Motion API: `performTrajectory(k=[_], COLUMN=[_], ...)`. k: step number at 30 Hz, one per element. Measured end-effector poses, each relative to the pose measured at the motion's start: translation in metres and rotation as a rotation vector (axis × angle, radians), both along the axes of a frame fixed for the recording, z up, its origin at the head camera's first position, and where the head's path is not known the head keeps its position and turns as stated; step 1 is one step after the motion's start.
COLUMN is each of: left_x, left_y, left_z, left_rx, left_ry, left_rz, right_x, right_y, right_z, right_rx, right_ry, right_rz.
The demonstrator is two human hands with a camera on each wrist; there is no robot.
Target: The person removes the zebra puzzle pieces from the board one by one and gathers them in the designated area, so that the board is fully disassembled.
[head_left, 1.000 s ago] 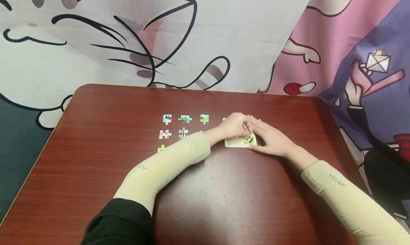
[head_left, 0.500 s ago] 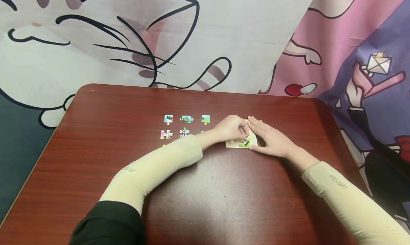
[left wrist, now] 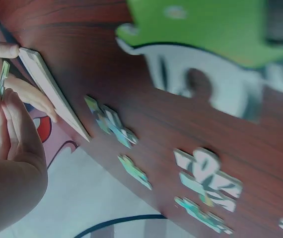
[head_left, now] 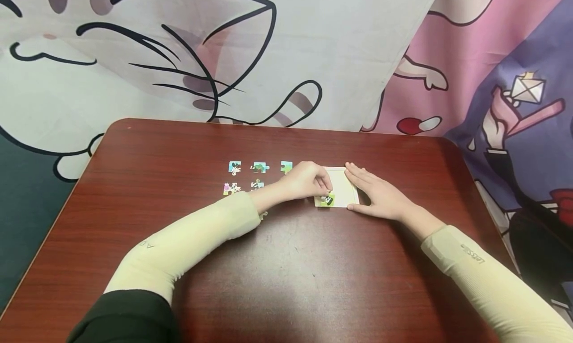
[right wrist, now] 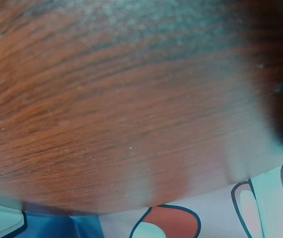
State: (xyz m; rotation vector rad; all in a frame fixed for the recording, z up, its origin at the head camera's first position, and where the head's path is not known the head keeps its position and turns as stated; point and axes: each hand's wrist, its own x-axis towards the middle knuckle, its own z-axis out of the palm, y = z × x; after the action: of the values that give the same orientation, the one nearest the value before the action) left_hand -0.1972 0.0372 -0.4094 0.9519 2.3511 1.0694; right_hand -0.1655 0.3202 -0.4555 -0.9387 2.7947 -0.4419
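Note:
Between thumb and fingertips, my left hand point(head_left: 306, 181) pinches a green jigsaw puzzle piece point(head_left: 328, 200) with a black-and-white figure, over the lower left of a cream puzzle tray point(head_left: 343, 186). The left wrist view shows that puzzle piece point(left wrist: 4, 79) edge-on, lifted off the tray point(left wrist: 54, 94). My right hand point(head_left: 380, 193) rests along the tray's right side, fingers straight and thumb at the lower corner. The right wrist view shows mostly tabletop.
Several loose puzzle pieces lie in rows left of the tray, among them a blue-and-white piece point(head_left: 235, 168), a green-blue piece point(head_left: 259, 167) and a pink-and-white piece point(head_left: 231, 188). My left forearm covers others. The brown table point(head_left: 286, 273) meets a printed curtain point(head_left: 349, 49) behind.
My left hand has moved left across the tray with the puzzle piece, from the right side to the lower left corner, uncovering the tray's middle. The right hand has stayed in place.

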Motion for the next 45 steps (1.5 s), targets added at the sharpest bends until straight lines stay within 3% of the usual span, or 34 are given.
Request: performTrajectory(k=[11,26,45], left_x=[0.009,0.018,0.021], left_y=[-0.038,-0.068,-0.084], left_z=[0.002,-0.013,-0.019], left_rx=[-0.004,-0.046,-0.116], left_ry=[-0.032,-0.068,0.047], left_rz=[0.027,0.059,0.008], right_x=[-0.001,-0.001,-0.001], right_y=[-0.002,0.000,0.000], right_z=[0.000,0.000,0.001], right_rx=[0.023,0.021,0.013], right_ry=[-0.018,-0.006,0.002], right_rz=[-0.009,-0.004,0.003])
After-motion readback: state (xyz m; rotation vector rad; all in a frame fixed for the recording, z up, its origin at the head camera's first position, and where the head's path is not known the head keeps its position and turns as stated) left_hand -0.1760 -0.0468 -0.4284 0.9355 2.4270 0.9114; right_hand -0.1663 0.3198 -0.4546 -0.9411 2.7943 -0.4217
